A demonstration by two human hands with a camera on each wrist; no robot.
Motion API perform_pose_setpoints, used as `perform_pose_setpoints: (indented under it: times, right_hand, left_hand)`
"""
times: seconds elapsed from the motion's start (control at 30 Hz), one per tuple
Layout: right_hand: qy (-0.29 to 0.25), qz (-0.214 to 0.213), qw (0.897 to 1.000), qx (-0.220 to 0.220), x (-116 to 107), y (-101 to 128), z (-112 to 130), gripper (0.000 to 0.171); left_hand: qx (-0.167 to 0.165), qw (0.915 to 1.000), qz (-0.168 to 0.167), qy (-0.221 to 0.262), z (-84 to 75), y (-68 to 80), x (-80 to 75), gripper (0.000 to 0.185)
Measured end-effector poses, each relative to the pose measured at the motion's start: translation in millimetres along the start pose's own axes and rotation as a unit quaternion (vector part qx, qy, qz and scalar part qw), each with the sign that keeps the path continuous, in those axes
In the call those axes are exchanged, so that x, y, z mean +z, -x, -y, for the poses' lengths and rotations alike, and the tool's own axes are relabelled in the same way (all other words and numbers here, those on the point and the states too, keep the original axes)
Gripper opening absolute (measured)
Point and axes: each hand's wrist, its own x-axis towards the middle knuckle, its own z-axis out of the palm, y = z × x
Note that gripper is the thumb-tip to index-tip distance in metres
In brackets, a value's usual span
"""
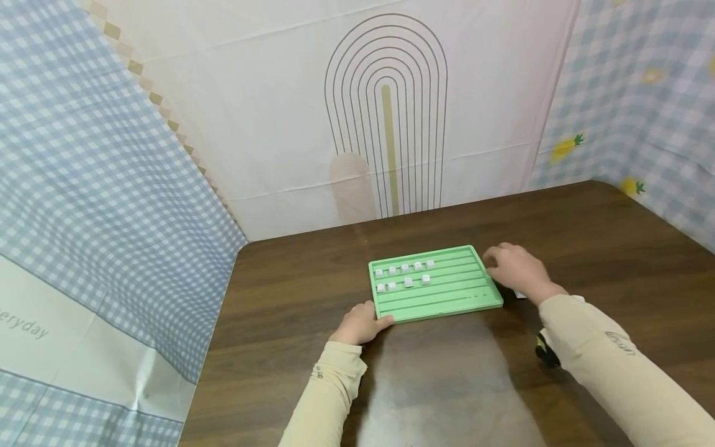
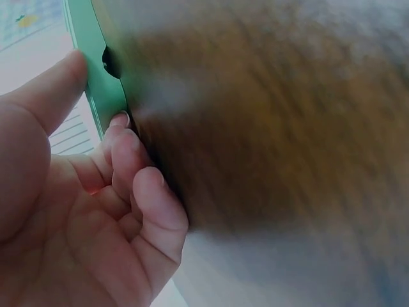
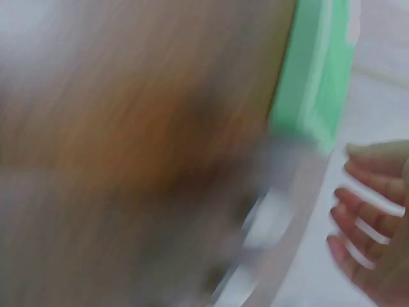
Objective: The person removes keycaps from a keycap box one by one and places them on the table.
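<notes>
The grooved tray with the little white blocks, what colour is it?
The tray is light mint green, seen best in the head view.

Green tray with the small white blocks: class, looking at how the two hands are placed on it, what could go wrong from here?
1. The left hand pinches only the near left corner of the green tray; lifting from there could tilt it.
2. The white blocks sit loose in the grooves at the far left, so a tilt may slide them along or off.
3. The right hand rests by the right edge; whether it grips is unclear, so support there may be weak.
</notes>
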Motion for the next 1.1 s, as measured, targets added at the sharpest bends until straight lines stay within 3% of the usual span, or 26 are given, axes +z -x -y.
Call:
perform_pose_setpoints:
  times: [0.13, 0.27, 0.53, 0.87, 0.97, 1.1]
  right_hand:
    - [-0.011, -0.009, 0.997, -0.07, 17.0, -15.8, 41.5, 0.029]
    - [-0.002, 0.0, 0.996, -0.094, 36.7, -26.0, 70.4, 0.029]
    - [0.063, -0.027, 0.992, -0.11, 55.0, -30.4, 85.2, 0.016]
    - [0.042, -0.047, 0.992, -0.109, 49.3, -28.0, 83.3, 0.019]
    - [0.02, -0.06, 0.994, -0.084, 32.0, -21.5, 66.0, 0.022]
    - [0.017, -0.066, 0.998, -0.014, 3.2, -9.7, 19.9, 0.025]
  left_hand:
    - [-0.002, 1.0, 0.002, -0.001, 0.3, -0.2, 0.6, 0.05]
    - [-0.002, 1.0, 0.002, -0.005, -1.2, -1.6, 2.0, 0.052]
    - [-0.009, 0.9999, 0.001, -0.008, -1.8, -3.0, 4.2, 0.051]
    - [-0.006, 0.9999, -0.008, -0.01, 1.0, -3.2, 1.1, 0.046]
    - [-0.005, 1.0, -0.008, -0.002, 0.6, -2.3, 0.8, 0.045]
    - [-0.006, 0.9999, -0.007, 0.008, 1.2, -1.2, -0.5, 0.045]
